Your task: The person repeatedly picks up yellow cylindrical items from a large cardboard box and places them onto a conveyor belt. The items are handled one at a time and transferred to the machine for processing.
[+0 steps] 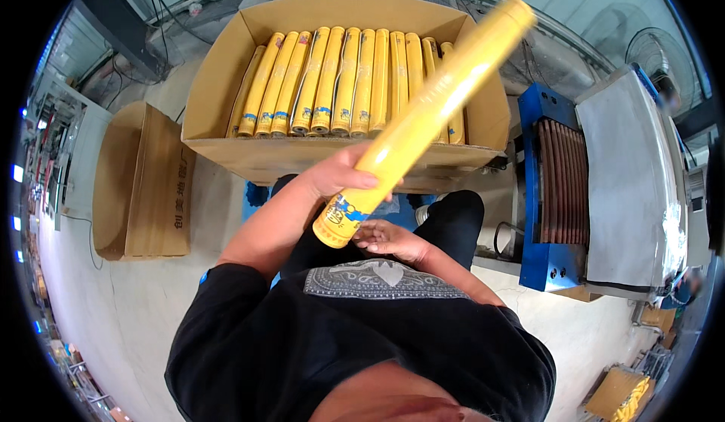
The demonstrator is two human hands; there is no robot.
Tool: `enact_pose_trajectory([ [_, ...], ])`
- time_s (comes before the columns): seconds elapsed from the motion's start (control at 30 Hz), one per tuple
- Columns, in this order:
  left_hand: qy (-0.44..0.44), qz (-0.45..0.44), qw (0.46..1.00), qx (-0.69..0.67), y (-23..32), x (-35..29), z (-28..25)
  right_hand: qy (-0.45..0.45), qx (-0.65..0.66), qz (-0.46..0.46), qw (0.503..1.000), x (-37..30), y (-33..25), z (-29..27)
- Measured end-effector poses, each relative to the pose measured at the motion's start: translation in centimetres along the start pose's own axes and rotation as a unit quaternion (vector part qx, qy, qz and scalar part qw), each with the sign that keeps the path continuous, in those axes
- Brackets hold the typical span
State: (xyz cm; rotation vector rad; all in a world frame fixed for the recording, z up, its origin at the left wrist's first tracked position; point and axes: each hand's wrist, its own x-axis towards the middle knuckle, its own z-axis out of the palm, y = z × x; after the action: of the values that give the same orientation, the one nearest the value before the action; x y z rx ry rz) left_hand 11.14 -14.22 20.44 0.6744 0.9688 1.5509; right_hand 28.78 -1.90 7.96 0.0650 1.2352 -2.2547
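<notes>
A long yellow cardboard tube (434, 109) with a blue printed band near its lower end slants across the middle of the view, its far end up to the right. My left hand (343, 171) is closed around its lower part. Just below the tube's near end, my right hand (391, 241) is turned palm up with loosely bent fingers and no visible grip; the tube hides part of the fingertips. In front of me stands an open cardboard carton (302, 154) with a row of several similar yellow tubes (326, 78). The held tube covers part of the carton's right side.
An open brown carton (162, 195) stands on the floor at left. To the right is a machine with a blue frame (550, 267) and brown slats, a fan (655, 52) behind it. Cables (162, 14) hang at the back left. A box with yellow items (619, 392) sits lower right.
</notes>
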Motion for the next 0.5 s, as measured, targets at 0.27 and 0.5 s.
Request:
enact_pose_trajectory([
  [0.27, 0.127, 0.111, 0.986, 0.006, 1.1, -2.1, -4.7, 0.092, 0.022, -0.005, 0.995, -0.8, -0.5, -0.4],
  [0.5, 0.344, 0.104, 0.927, 0.109, 4.4, -5.3, -10.7, 0.135, 0.044, 0.02, 0.99, -2.1, 0.3, -1.9],
])
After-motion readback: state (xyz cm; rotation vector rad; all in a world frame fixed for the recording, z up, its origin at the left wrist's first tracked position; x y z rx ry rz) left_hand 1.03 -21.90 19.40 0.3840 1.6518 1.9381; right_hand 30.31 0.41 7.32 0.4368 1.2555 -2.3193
